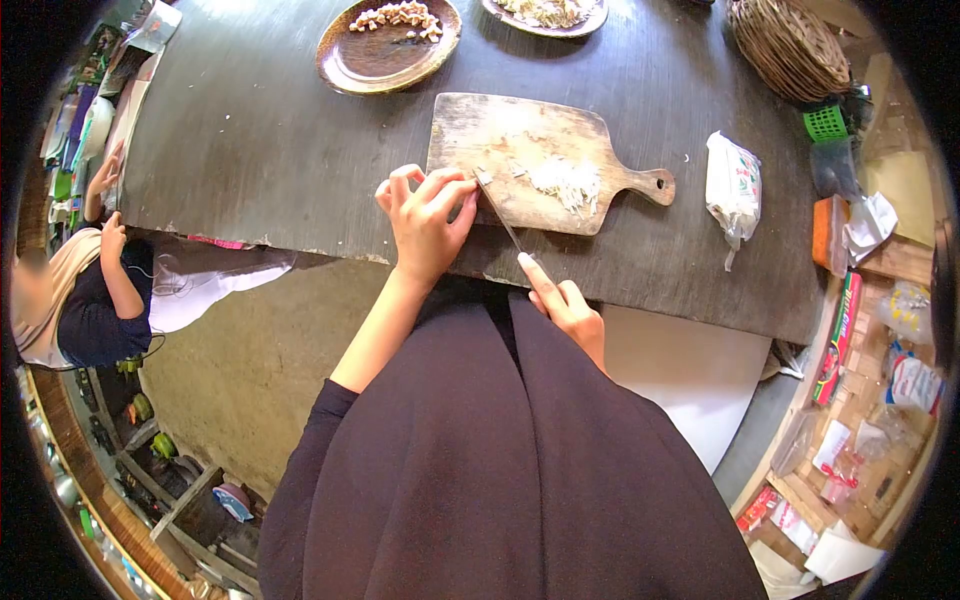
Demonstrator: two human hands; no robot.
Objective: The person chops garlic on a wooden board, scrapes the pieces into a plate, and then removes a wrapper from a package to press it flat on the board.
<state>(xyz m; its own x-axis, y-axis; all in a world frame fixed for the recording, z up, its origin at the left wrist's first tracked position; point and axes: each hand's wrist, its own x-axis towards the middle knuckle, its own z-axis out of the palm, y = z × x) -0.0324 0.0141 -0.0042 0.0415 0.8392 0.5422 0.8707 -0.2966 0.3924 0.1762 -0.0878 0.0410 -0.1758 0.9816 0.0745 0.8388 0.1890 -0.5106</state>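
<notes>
A wooden cutting board (470, 125) with a holed handle lies on the dark table. Thin pale slivers (568, 185) are heaped on its right half. My right hand (568, 312) is closed around a knife (507, 226), its index finger stretched along the top and the blade slanting onto the board's near edge. Beside the blade tip, my left hand (430, 215) has its fingers curled and thumb and fingertips pinched together; what they hold is hidden. A small pale piece (484, 177) lies on the far side of the blade, close to those fingertips.
Behind the board stand a brown plate (385, 70) with small light pieces and another plate (548, 28) of pale shreds. To the right are a white plastic packet (733, 190) and stacked wicker plates (788, 48). Another person (95, 280) sits at the left.
</notes>
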